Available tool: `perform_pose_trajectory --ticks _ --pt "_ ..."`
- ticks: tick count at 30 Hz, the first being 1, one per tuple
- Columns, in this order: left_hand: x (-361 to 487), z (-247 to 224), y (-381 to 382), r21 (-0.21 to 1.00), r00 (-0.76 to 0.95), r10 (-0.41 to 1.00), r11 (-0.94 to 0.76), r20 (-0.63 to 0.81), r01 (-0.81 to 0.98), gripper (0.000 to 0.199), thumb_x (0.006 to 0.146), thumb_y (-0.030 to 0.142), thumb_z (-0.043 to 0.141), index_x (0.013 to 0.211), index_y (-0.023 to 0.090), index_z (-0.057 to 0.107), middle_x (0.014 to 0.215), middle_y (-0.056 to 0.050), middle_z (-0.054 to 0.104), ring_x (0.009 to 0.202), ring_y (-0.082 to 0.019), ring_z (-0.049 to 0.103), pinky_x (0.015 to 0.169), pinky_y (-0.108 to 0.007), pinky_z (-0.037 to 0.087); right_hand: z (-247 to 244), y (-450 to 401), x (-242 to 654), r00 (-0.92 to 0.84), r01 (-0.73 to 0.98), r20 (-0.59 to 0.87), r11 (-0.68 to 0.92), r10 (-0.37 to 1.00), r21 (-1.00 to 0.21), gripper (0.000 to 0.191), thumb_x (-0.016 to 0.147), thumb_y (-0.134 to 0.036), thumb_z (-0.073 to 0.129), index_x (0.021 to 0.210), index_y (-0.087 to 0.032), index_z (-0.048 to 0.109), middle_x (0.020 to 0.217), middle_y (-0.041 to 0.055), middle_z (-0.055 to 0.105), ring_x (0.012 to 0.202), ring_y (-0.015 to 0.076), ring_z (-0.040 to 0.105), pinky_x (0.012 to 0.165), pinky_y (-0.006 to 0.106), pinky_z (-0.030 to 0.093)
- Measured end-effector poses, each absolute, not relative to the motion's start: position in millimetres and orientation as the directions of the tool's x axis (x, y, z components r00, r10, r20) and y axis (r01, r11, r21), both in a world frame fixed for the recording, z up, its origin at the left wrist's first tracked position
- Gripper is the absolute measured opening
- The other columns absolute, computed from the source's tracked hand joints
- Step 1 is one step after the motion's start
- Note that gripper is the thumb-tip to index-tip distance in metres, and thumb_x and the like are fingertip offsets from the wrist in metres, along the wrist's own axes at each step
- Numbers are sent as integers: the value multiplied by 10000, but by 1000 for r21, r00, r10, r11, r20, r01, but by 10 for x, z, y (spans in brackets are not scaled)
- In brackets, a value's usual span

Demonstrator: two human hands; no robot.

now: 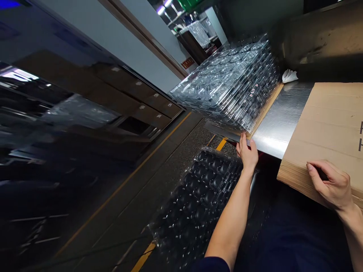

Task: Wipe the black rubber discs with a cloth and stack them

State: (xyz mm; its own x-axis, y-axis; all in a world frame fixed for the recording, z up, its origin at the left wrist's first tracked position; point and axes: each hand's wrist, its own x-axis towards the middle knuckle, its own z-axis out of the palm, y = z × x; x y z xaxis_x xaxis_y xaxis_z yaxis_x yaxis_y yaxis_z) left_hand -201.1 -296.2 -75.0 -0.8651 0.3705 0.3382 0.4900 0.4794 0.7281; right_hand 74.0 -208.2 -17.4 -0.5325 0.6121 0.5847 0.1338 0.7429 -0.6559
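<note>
My left hand [248, 153] is at the front edge of the metal table [279, 117], its fingers apart at the near corner of a stack of clear plastic trays [235, 83]. A thin cardboard sheet [265, 111] lies beneath that stack. On the right, my right hand [331, 183] is curled with thumb and fingertips close together over the near edge of a pile of flat cardboard [329, 132]. Nothing shows between those fingers, though the palm side is partly hidden.
More clear trays with dark round hollows [198, 189] stand low, left of my left arm. A crumpled white piece [289, 76] lies at the table's back. Yellow lines [144, 257] mark the floor. Cardboard boxes [136, 94] show behind a reflective surface at left.
</note>
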Motion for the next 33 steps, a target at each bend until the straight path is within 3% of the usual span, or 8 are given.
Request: perform_pose_trajectory --ticks 5,9,13,16,19,22,26,33 --pt "-2016 -731 -2979 641 -839 341 541 425 545 493 943 423 512 1409 265 542 1649 -91 224 1495 -382 186 1183 -639 164 -170 -2082 740 -533 136 581 740 615 -659 93 921 -224 621 978 -226 695 870 27 728 759 171 687 705 290 544" --pt "-2049 -691 -2981 589 -792 426 531 436 610 472 966 347 463 1416 217 517 1629 -106 294 1503 -349 210 1202 -614 149 -166 -2084 740 -530 138 588 747 611 -651 89 914 -203 634 976 -224 693 864 22 725 747 162 680 692 281 530" --pt "-2113 -683 -3007 595 -746 441 452 498 664 398 937 303 516 1311 172 551 1587 -158 367 1449 -297 362 1195 -493 267 -165 -2088 740 -523 142 592 747 614 -649 88 912 -202 639 976 -224 695 866 20 726 744 161 680 680 281 525" --pt "-2151 -696 -3021 651 -743 412 366 527 665 437 920 264 531 1343 175 470 1557 -175 406 1394 -259 449 1151 -427 354 -168 -2088 739 -522 145 593 749 613 -647 86 911 -211 642 977 -224 697 871 23 728 750 164 683 683 283 530" --pt "-2176 -696 -3021 682 -747 410 324 523 656 634 923 234 510 1506 183 267 1555 -174 397 1375 -239 468 1147 -409 368 -172 -2088 739 -525 152 582 741 621 -654 86 914 -227 641 978 -226 699 878 29 731 754 173 687 683 291 535" --pt "-2196 -679 -3017 655 -734 446 350 512 670 718 929 223 487 1575 207 174 1557 -162 371 1412 -242 412 1175 -417 333 -178 -2089 741 -524 151 580 738 624 -658 85 913 -229 644 977 -227 700 872 29 730 746 175 686 677 293 533" --pt "-2220 -676 -3021 624 -722 457 375 519 686 658 933 220 470 1562 199 279 1539 -159 355 1451 -248 345 1200 -420 290 -183 -2090 740 -524 145 582 739 621 -658 93 911 -225 645 984 -227 702 876 30 729 751 178 685 690 300 533" --pt "-2255 -660 -3024 501 -637 483 394 600 771 688 906 218 528 1551 180 291 1680 -122 51 1547 -289 45 1252 -508 94 -173 -2089 741 -530 146 580 740 619 -656 93 918 -237 635 984 -228 700 868 31 727 745 177 680 687 301 530"
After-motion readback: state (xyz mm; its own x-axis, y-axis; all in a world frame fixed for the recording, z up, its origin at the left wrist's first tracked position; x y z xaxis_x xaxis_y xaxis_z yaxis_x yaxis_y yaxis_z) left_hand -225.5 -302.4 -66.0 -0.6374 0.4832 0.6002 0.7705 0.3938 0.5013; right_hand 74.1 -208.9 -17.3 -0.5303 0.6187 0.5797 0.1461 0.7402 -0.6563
